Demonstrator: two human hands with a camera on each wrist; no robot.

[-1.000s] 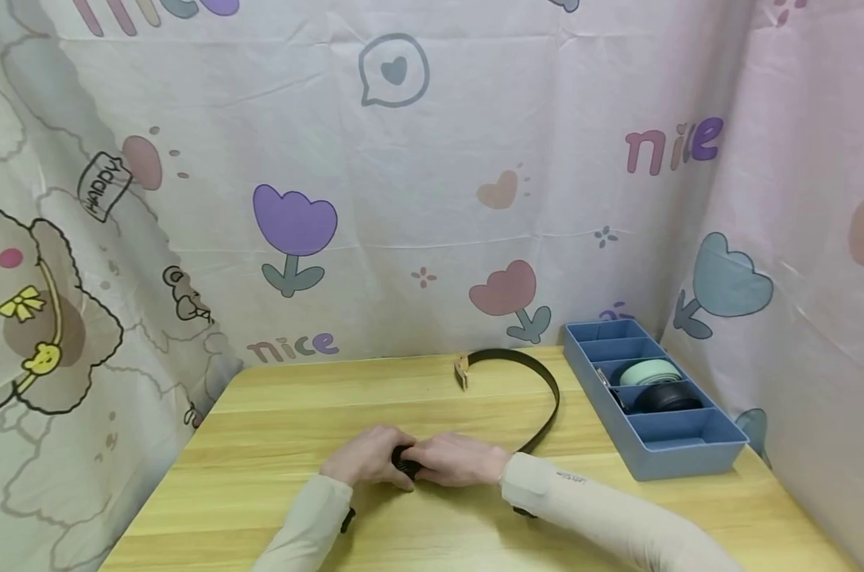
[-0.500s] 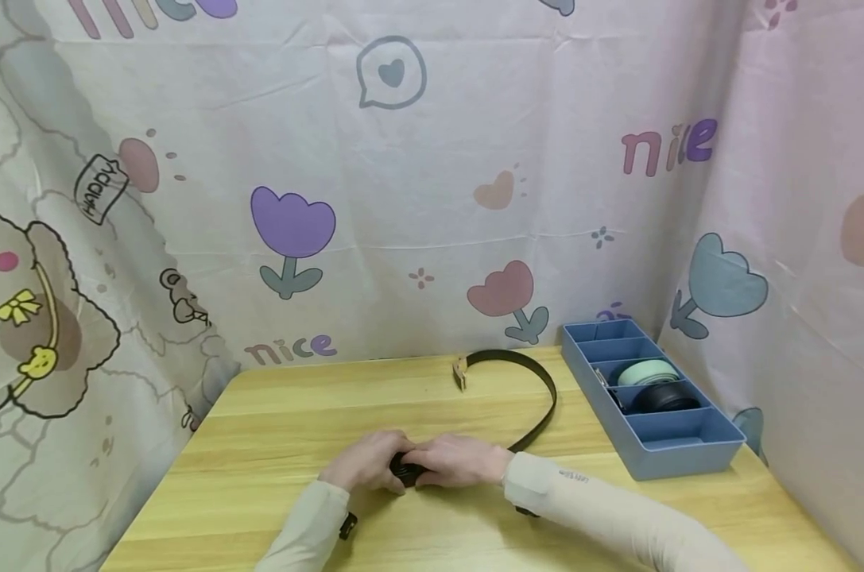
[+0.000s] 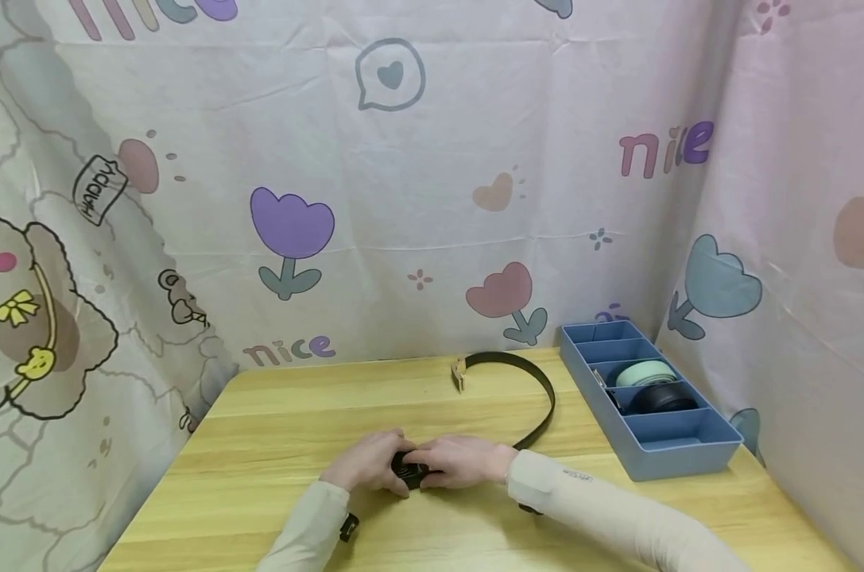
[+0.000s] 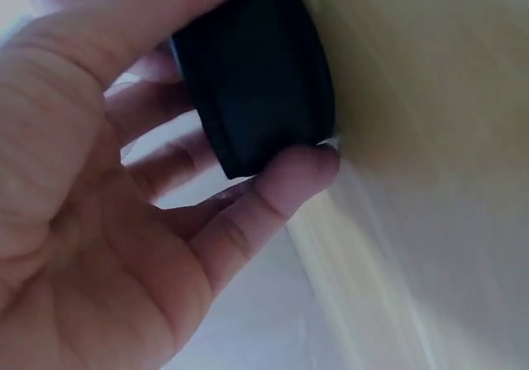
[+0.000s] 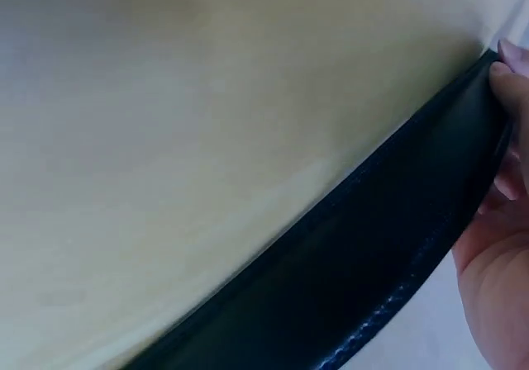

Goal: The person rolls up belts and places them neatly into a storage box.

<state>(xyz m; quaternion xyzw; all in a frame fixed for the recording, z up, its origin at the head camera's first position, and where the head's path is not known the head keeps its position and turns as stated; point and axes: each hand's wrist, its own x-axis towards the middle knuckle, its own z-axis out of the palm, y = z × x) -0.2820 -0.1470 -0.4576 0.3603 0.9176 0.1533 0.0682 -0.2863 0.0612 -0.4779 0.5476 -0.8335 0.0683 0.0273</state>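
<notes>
A black leather belt (image 3: 539,373) lies on the table, one end rolled into a tight coil (image 3: 406,470) between the hands. From the coil its loose length runs under the right forearm and curves to a gold buckle (image 3: 459,373) at the back. My left hand (image 3: 370,461) holds the coil's left side, fingers curled about it; the left wrist view shows the coil's dark outer face (image 4: 256,81) in its grip. My right hand (image 3: 463,462) pinches the strap where it meets the coil. In the right wrist view the stitched strap (image 5: 347,254) stretches from those fingers.
A blue-grey divided box (image 3: 682,457) stands at the table's right side. Inside are a rolled mint-green belt (image 3: 646,372) and a rolled black belt (image 3: 664,399) in separate compartments. A printed curtain (image 3: 403,175) hangs behind the wooden table (image 3: 281,413).
The coil has turned slightly, with more of its spiral edge showing between the hands. Both hands keep nearly the same places; the whole head view has shifted a little.
</notes>
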